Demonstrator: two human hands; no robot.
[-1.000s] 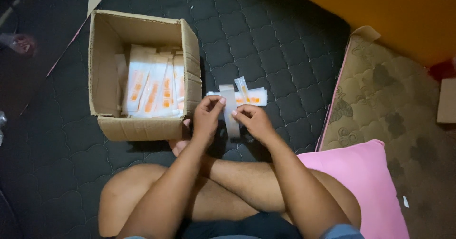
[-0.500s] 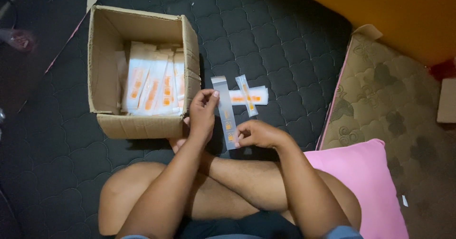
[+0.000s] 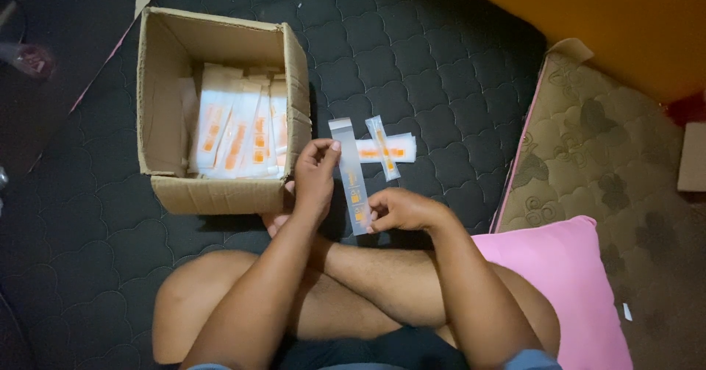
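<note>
- Dark quilted matting [image 3: 441,61] covered the floor where the person sat cross-legged.
- At left stood an open cardboard box [image 3: 220,193] holding stacked orange-printed sachets [image 3: 239,131].
- The left hand [image 3: 316,182] pinched the upper edge of a long clear sachet strip [image 3: 351,175]; the right hand [image 3: 401,210] pinched its bottom end.
- Beyond, two finished-looking sachets [image 3: 386,148] lay crossed on the matting.
- Handling this strip seemed the step underway; setting it down would call for a steady two-handed release.

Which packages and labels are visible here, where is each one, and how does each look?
Cardboard box: on the dark mat, left of the hands, open, brown.
Packets in the box: standing in rows, flat, white with orange marks.
Long clear sleeve: held by left hand and right hand, narrow, orange label low down.
Two crossed sleeves: on the mat behind, clear with orange labels.
</note>
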